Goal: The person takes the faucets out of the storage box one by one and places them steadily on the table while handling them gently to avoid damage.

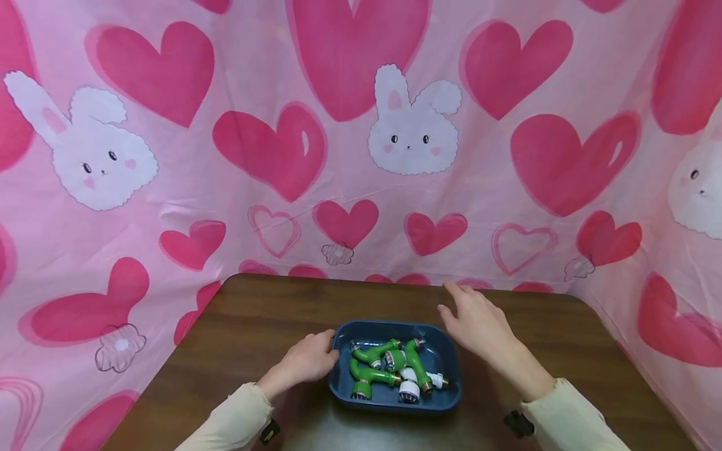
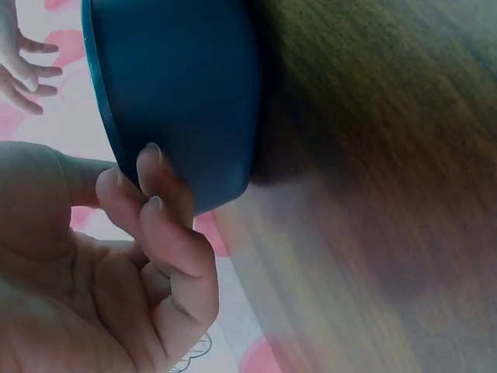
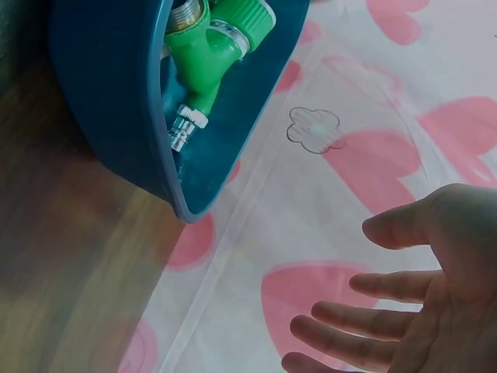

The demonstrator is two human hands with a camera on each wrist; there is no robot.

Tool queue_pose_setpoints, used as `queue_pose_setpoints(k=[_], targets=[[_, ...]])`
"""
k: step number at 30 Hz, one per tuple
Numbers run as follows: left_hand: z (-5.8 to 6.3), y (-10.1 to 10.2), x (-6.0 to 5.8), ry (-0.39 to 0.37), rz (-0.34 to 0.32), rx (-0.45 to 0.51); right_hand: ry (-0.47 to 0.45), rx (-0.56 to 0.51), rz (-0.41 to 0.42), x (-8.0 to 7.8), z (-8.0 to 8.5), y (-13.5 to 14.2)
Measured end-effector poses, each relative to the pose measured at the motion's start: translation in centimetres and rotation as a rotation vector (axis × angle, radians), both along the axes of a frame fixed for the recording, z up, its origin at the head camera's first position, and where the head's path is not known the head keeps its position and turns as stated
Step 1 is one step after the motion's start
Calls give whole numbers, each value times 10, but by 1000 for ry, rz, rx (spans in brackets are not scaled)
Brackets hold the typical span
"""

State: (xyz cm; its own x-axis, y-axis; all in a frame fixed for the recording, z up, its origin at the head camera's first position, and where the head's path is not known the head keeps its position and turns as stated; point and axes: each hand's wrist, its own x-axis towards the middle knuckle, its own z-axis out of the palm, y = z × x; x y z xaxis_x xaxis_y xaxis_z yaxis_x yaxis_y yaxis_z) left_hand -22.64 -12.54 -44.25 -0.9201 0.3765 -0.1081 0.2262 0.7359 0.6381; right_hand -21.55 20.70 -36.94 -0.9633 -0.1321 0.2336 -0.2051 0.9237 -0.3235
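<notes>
A dark blue plastic basin [image 1: 395, 405] stands on the table, seen in the head view. Inside lie several green taps [image 1: 416, 366] with metal threaded ends, and a white tap [image 1: 409, 391] partly under them. At the basin's left rim, my left hand [image 1: 307, 358] grips the edge; the left wrist view shows its curled fingers [image 2: 178, 241] against the outer wall and the thumb at the rim. My right hand [image 1: 479, 316] hovers beyond the basin's right side, touching nothing. Its fingers [image 3: 349, 338] are spread and relaxed in the right wrist view, apart from the basin.
The brown wooden table [image 1: 271, 300] reaches back to a pink cloth backdrop [image 1: 350, 181] with hearts and rabbit faces. Cloth also hangs along the left and right sides. Dark straps with devices [image 1: 517, 424] sit at both wrists.
</notes>
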Motion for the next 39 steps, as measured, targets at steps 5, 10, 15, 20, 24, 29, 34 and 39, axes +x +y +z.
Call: queue_pose_setpoints(k=[5, 10, 15, 20, 24, 29, 34, 39], targets=[[-3, 0, 1, -25, -7, 50, -10, 6, -1, 2, -2, -2], [-6, 1, -1, -27, 9, 62, 1, 9, 7, -1, 1, -2], [-5, 2, -3, -38, 8, 86, -5, 2, 14, -2, 2, -1], [-1, 3, -4, -52, 1, 110, -20, -6, 12, -3, 3, -2], [1, 3, -4, -65, -9, 124, -39, -22, 8, -4, 3, -3], [0, 3, -4, -72, -15, 136, -58, -31, 7, -4, 0, -3], [-1, 2, -5, -79, -7, 132, -68, -43, 15, -4, -2, -3], [-1, 2, -5, -97, 10, 132, -66, -49, 17, -4, -4, -1]])
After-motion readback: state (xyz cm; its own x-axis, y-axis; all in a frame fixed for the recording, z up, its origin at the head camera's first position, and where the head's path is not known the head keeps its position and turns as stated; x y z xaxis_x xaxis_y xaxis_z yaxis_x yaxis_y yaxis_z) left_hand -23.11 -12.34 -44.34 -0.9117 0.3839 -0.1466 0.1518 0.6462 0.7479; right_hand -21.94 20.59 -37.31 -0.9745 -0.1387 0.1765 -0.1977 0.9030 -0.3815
